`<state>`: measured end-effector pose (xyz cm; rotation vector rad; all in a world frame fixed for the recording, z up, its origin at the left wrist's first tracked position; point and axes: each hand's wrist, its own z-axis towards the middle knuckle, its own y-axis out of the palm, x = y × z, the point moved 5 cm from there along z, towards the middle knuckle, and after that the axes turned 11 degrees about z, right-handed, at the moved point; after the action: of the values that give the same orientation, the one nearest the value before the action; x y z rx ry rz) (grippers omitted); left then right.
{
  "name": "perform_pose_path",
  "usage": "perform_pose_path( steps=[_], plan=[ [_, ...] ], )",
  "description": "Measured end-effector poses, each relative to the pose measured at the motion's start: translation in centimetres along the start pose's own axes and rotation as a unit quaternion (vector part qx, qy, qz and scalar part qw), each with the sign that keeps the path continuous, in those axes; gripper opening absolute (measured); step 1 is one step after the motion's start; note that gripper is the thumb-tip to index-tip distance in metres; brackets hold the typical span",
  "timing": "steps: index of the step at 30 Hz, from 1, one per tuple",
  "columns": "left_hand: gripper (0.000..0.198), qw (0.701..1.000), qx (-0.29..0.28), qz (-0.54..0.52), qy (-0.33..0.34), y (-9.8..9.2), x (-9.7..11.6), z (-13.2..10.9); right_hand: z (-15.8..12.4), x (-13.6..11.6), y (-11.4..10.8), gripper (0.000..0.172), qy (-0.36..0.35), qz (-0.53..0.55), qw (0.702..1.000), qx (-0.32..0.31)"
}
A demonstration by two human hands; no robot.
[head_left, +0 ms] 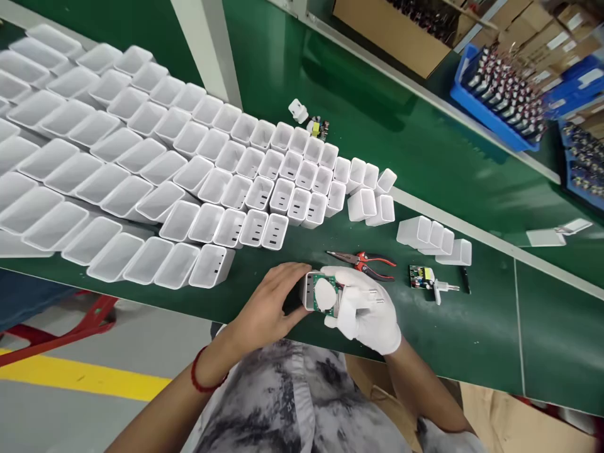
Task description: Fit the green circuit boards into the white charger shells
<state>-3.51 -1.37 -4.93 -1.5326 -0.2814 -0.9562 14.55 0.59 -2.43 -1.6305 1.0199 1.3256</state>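
Observation:
My bare left hand (268, 305) is closed around a white charger shell (307, 290) near the table's front edge. My white-gloved right hand (365, 308) pinches a green circuit board with a plug piece (330, 294) at the shell's open end. The gloved thumb lies across the board. Both hands meet over the green table (264, 63), just in front of my body.
Many empty white shells (198, 173) stand in rows to the left and behind. Red-handled pliers (365, 263) lie just past my hands. A loose board with a plug (427, 280) lies to the right. Blue bins of parts (500, 94) sit at the far right.

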Motion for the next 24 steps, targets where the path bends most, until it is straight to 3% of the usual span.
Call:
perform_pose_path(
  steps=[5, 11, 24],
  plan=[
    [0.057, 1.000, 0.027, 0.004, 0.011, 0.2, -0.2, -0.1, -0.3, 0.5, 0.5, 0.049, -0.007, 0.000, 1.000, -0.014],
    [0.056, 1.000, 0.014, 0.002, 0.020, 0.3, -0.5, -0.1, -0.3, -0.7, 0.6, 0.057, -0.092, -0.064, 0.993, -0.038],
    [0.055, 1.000, -0.003, 0.000, 0.021, 0.4, -0.7, 0.0, 0.2, -1.8, 1.4, 0.076, -0.143, -0.155, 0.973, -0.088]
  ],
)
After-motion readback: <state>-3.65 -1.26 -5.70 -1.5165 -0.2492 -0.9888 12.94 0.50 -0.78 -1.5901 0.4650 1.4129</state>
